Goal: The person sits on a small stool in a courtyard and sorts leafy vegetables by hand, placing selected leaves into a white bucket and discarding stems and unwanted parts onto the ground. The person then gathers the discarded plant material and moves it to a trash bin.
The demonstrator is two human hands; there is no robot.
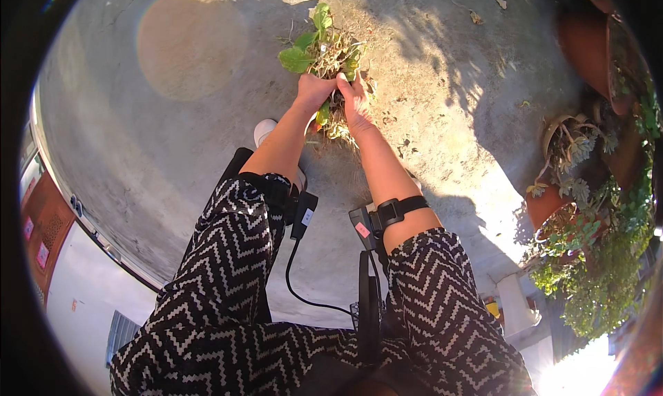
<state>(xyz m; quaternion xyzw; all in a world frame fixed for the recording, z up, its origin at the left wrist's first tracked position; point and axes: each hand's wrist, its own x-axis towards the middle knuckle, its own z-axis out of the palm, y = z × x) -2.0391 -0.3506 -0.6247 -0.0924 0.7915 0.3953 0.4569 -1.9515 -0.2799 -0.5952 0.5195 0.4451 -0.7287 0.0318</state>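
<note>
Both my hands are together in front of me, low over the concrete ground, on a bundle of dry stems and green leaves [331,59]. My left hand [314,91] grips the bundle from the left, its fingers curled out of sight. From the right, my right hand [356,103] holds the same bundle, with the thumb on top close to the left hand. Broad green leaves stick out beyond the hands, and dry stalks with a few leaves hang on the near side. Device boxes are strapped to both my forearms.
Potted succulents [575,142] and terracotta pots [582,54] line the right side, with leafy plants [595,271] nearer. Leaf scraps and soil lie on the concrete ground [440,131]. A white wall [83,277] and a brown door [46,225] stand at the left.
</note>
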